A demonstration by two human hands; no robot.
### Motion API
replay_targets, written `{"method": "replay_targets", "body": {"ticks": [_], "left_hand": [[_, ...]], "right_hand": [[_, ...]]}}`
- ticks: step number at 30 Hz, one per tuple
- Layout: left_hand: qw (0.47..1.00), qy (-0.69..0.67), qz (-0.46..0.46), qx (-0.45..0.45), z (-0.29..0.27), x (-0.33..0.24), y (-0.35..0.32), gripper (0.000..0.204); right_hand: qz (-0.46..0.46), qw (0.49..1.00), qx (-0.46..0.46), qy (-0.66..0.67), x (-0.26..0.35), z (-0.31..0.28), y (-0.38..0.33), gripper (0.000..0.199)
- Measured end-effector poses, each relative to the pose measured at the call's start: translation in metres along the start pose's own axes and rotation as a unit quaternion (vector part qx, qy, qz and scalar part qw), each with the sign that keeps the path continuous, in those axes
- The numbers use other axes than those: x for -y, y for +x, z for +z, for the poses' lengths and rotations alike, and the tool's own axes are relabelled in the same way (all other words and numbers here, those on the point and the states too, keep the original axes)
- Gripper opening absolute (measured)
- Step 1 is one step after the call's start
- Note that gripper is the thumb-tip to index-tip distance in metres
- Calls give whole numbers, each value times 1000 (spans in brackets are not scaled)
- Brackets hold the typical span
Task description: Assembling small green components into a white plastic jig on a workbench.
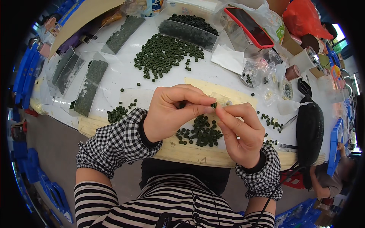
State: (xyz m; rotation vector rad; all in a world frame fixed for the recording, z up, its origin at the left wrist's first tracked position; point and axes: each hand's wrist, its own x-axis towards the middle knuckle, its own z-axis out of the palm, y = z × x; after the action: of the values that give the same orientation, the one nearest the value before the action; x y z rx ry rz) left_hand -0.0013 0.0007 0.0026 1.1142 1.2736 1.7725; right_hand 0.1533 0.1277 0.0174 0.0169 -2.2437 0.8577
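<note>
My left hand (167, 112) pinches a small dark green round part (214, 105) between thumb and forefinger. From the other side, the closed fingertips of my right hand (243, 131) meet at the same part, so both hands grip it above the table. Fingers cover most of it, so its details are too small to tell. Under the hands lies a loose pile of similar dark green parts (205, 132) near the table's front edge. A smaller cluster of parts (117, 114) sits beside my left sleeve, and a few parts (272, 121) are scattered right of my right hand.
A large heap of green parts (161, 55) spreads farther back. Clear bins of parts (91, 87) stand at left, another bin (188, 34) behind. A red-cased phone (249, 28), white tissue (228, 59), plastic bags (262, 70) and a black pouch (310, 129) occupy the right.
</note>
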Motion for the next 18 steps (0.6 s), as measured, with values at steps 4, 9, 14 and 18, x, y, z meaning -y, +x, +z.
{"method": "replay_targets", "body": {"ticks": [4, 9, 14, 18], "left_hand": [[1000, -3, -7, 3, -1, 2, 0, 18], [1000, 4, -14, 4, -2, 3, 0, 17], [1000, 6, -23, 0, -1, 2, 0, 16], [1000, 3, -21, -4, -1, 5, 0, 16]], "right_hand": [[-15, 1000, 4, -19, -2, -1, 0, 38], [-22, 999, 9, -29, -2, -2, 1, 38], [-25, 999, 10, -32, -3, -1, 1, 39], [-29, 999, 10, -31, -3, -1, 1, 39]]}}
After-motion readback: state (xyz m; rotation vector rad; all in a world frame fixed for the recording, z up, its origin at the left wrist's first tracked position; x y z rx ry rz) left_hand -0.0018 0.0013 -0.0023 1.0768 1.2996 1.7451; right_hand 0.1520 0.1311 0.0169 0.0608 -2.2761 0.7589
